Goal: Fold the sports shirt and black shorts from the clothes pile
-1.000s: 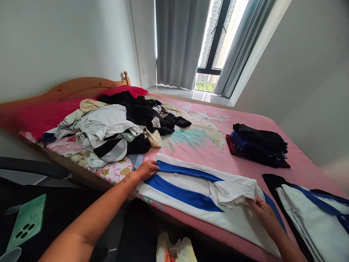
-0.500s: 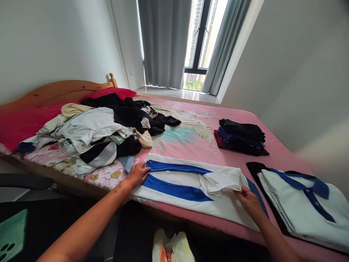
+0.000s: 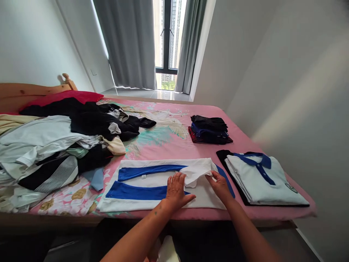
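near shirt (image 3: 152,182): white, blue bands | right folded polo (image 3: 261,178): white, blue collar | far stack (image 3: 209,129): black, navy, red | bedsheet (image 3: 169,140): pink floral | curtains (image 3: 131,43): grey

Bare forearms (small tattoo, L wrist)

Bed (image 3: 174,145) runs left to right across the view. Striped shirt (image 3: 152,183) lies flat at near edge, centre. Left hand (image 3: 177,191) rests on its middle; right hand (image 3: 220,185) just right of it, at the folded sleeve (image 3: 196,171). Folded polo stack (image 3: 259,178) right of shirt. Folded dark stack (image 3: 209,129) farther back. Unsorted clothes pile (image 3: 54,145) left. Window (image 3: 166,40) far, beyond bed.
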A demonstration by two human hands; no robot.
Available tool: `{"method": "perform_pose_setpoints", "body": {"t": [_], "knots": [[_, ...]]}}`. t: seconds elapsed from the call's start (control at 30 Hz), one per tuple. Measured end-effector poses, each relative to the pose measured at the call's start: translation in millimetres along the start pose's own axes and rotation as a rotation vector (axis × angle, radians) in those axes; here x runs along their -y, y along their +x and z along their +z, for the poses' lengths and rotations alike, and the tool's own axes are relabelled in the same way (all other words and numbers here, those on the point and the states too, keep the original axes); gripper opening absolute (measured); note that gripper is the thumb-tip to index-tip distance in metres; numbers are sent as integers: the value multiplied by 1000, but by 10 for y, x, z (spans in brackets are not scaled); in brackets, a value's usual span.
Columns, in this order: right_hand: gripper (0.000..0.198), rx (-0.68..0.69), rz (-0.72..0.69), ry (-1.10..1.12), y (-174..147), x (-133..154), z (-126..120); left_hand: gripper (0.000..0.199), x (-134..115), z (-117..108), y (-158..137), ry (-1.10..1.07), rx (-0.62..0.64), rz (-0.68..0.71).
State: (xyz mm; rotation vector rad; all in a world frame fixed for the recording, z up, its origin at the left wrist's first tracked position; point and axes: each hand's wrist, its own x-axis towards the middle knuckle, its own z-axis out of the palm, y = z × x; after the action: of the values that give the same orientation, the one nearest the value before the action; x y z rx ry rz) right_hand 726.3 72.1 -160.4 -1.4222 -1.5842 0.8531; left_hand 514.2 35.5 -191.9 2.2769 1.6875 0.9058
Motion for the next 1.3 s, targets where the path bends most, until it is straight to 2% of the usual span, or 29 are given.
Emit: {"method": "perform_pose_setpoints", "body": {"t": [0.1, 0.17, 0.33, 0.4, 0.5, 0.63, 0.77, 0.87, 1.03, 1.2, 1.3], "knots": [[37, -6, 10, 33, 75, 73, -18, 84, -146, 233, 154, 17, -46, -62], [36, -15, 1, 62, 115, 92, -27, 73, -162, 275, 209, 8, -69, -77], [33, 20, -15, 101, 123, 38, -49, 21, -67, 109, 251, 15, -55, -63], [31, 13, -33, 58, 91, -15, -58, 9, -34, 25, 267, 49, -23, -50], [25, -47, -98, -58, 26, -111, -85, 12, -16, -76, 297, 91, -21, -4], [13, -74, -270, -209, -76, -231, -149, 23, 0, -194, 301, 149, -14, 127], [19, -41, -355, -329, -183, -304, -188, 20, 49, -262, 254, 231, 72, 206], [21, -19, -359, -387, -236, -332, -193, 20, 80, -275, 220, 239, 117, 197], [21, -29, -347, -428, -271, -323, -216, 37, 124, -275, 187, 200, 187, 187], [31, -123, -285, -571, -403, -232, -185, 23, 151, -257, 181, 140, 193, 151], [38, -130, -234, -688, -525, -192, -84, 18, 137, -228, 205, 161, 179, 142]]}}
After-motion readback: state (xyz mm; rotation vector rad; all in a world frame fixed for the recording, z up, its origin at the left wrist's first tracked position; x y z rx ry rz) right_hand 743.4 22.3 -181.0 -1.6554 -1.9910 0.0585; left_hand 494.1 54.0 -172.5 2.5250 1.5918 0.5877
